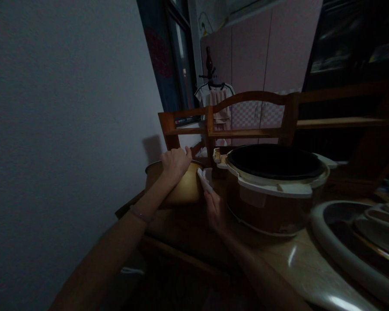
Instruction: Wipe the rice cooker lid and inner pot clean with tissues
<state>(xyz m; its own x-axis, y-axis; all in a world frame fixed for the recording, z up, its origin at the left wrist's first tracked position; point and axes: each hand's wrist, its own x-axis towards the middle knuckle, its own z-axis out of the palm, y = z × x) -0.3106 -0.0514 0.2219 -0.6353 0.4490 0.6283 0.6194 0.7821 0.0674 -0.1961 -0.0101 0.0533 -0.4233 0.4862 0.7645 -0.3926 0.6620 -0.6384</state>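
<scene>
A golden-brown metal pot (185, 186) stands at the left of the wooden table, near the wall. My left hand (176, 165) is closed over its rim, fingers bent and thumb toward the right; the fingertips inside are hidden. To the right of the pot, my right hand (215, 211) has a folded white cloth or tissue (205, 180) at its fingertips, against or very close to the pot's outer side. Beside my right hand sits an electric cooker body (262, 207) with a black inside and a pale rim.
A large cooker lid (330, 224) lies at the right of the table (288, 259). Behind stands a wooden rack or bedhead (251, 133). A white wall (68, 129) rises close on the left. Clothes (218, 103) hang before pink cabinets (249, 65). The room is dim.
</scene>
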